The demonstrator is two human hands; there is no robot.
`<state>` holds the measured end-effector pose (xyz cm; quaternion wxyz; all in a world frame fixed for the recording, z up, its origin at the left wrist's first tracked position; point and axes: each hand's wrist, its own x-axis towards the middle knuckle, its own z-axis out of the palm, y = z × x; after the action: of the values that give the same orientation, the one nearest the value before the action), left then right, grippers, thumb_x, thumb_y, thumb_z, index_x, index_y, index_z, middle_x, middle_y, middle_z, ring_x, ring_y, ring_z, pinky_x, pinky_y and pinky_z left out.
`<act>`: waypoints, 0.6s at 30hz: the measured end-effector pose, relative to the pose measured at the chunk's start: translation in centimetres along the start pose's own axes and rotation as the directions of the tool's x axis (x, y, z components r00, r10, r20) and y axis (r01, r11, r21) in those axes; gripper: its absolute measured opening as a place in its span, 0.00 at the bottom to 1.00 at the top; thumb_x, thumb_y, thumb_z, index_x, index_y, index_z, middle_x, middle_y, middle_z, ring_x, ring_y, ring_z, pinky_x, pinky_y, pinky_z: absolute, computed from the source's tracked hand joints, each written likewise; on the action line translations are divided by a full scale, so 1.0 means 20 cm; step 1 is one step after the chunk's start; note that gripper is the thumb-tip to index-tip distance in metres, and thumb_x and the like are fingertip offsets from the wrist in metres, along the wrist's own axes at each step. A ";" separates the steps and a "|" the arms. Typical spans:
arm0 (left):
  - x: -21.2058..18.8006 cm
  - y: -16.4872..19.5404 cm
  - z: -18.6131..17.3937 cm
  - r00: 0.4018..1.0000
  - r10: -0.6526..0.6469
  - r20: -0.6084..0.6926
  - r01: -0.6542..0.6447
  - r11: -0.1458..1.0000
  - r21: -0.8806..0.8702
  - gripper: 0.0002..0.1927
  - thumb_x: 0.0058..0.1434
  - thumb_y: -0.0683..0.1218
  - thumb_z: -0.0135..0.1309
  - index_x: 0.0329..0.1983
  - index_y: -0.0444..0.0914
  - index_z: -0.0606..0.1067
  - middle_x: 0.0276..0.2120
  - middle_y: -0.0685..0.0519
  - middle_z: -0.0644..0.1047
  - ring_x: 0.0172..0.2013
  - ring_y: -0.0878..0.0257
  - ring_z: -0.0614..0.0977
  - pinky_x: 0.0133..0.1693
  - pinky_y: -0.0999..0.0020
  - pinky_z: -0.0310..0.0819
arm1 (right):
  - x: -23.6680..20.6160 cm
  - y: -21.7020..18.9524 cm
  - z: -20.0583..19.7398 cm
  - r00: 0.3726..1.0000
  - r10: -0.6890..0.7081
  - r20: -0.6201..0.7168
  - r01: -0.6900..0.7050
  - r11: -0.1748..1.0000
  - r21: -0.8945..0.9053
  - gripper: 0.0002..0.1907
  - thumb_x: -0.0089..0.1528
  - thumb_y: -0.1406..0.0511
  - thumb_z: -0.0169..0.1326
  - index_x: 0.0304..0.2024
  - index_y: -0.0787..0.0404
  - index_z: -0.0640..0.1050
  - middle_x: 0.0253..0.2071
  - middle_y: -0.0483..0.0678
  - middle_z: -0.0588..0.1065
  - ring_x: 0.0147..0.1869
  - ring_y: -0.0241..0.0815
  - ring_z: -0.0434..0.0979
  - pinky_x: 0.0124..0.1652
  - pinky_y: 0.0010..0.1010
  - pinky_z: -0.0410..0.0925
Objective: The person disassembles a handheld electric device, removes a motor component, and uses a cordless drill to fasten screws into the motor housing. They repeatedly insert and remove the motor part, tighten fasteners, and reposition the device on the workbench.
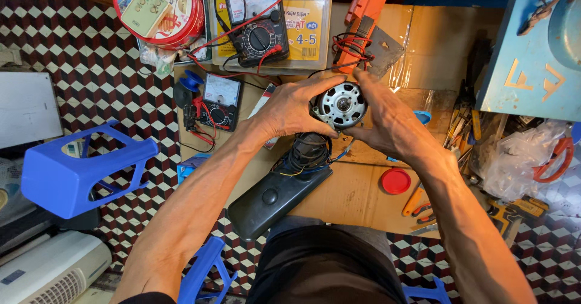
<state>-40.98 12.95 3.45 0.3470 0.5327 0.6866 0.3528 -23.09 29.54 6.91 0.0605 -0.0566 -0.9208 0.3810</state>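
Over at far left we see a blue plastic stool [78, 171] tipped on the checkered floor, then a small analog meter [219, 100] w/ red leads. Next, our left hand [289, 109] curls round the left side of the electric motor [339, 104], fingers wrapped over its top edge, thumb under. Motor sits raised above the cardboard sheet [357, 195], shaft end facing us, wires trailing down to a black housing [275, 198]. Our right hand [387, 119] closes on the right rim, so both hands clamp it. We judge it dense, rigid metal, prob. heavy for its size; best held by the outer casing, not shaft or wires. Red lid [396, 181] lies further right.
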 end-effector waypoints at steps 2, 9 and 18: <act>0.00 0.00 0.00 1.000 -0.004 0.006 0.004 1.000 -0.007 0.52 0.39 0.56 0.77 0.68 0.44 0.68 0.60 0.49 0.77 0.56 0.50 0.81 0.57 0.58 0.77 | -0.14 -0.05 0.01 0.920 0.375 -0.116 -0.354 0.921 0.163 0.39 0.58 0.66 0.64 0.68 0.67 0.64 0.63 0.63 0.72 0.55 0.56 0.80 0.52 0.41 0.72; 0.04 0.02 -0.03 0.997 -0.021 0.069 0.017 0.998 0.068 0.53 0.38 0.57 0.77 0.69 0.45 0.67 0.63 0.47 0.75 0.58 0.49 0.79 0.59 0.57 0.74 | -0.49 -0.01 0.53 0.768 0.620 -0.158 -0.549 0.766 0.335 0.14 0.63 0.72 0.55 0.53 0.62 0.75 0.45 0.58 0.78 0.45 0.49 0.83 0.44 0.37 0.75; 0.06 0.08 -0.03 0.988 -0.089 0.126 0.081 0.994 0.069 0.52 0.39 0.56 0.77 0.68 0.44 0.66 0.61 0.47 0.77 0.58 0.50 0.80 0.59 0.58 0.75 | -0.52 0.29 0.88 0.824 0.530 -0.199 -0.522 0.848 0.097 0.17 0.55 0.72 0.59 0.47 0.60 0.75 0.38 0.61 0.71 0.42 0.65 0.74 0.39 0.52 0.67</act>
<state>-40.97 14.39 5.06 0.3883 0.5354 0.6958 0.2802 -15.27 19.89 -10.26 0.0549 -0.3483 -0.8498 0.3917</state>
